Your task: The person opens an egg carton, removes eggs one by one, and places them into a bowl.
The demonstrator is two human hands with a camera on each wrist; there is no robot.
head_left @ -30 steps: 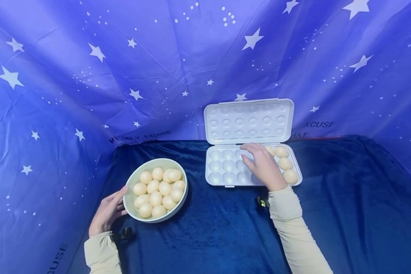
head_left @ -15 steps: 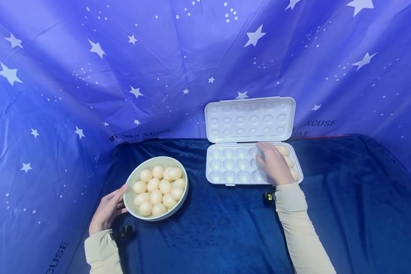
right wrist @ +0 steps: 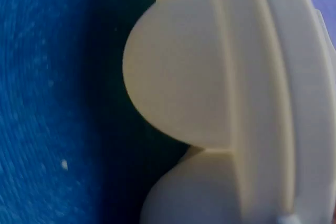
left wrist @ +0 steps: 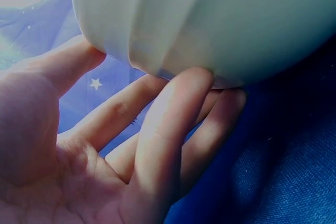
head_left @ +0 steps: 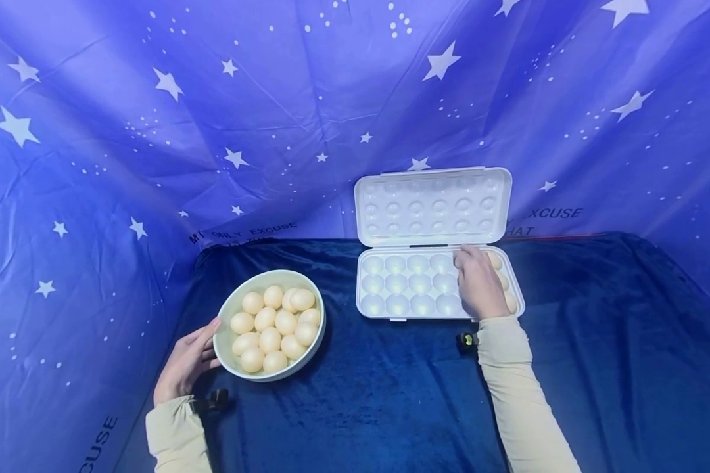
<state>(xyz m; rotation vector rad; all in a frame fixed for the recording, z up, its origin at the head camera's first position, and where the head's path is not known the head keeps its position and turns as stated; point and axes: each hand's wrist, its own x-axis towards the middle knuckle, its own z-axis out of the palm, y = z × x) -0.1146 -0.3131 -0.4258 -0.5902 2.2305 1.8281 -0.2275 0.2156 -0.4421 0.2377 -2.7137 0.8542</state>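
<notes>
In the head view my left hand holds a pale green bowl at its left side, thumb at the rim and fingers lower down. Its fingertips press the ribbed underside of the bowl in the left wrist view. Several cream eggs lie in the bowl. My right hand is over the right part of an open white egg box, fingers curled down at a back cup of the fifth column. An egg there is covered by the hand. Eggs show in the far right column.
The egg box lid leans back against a blue star-printed curtain. Dark blue velvet cloth covers the table. In the right wrist view the rounded underside of the box fills much of the picture.
My right hand has moved right across the box from the middle columns, and its fingers have curled in over the fifth column. The left hand and bowl have stayed put.
</notes>
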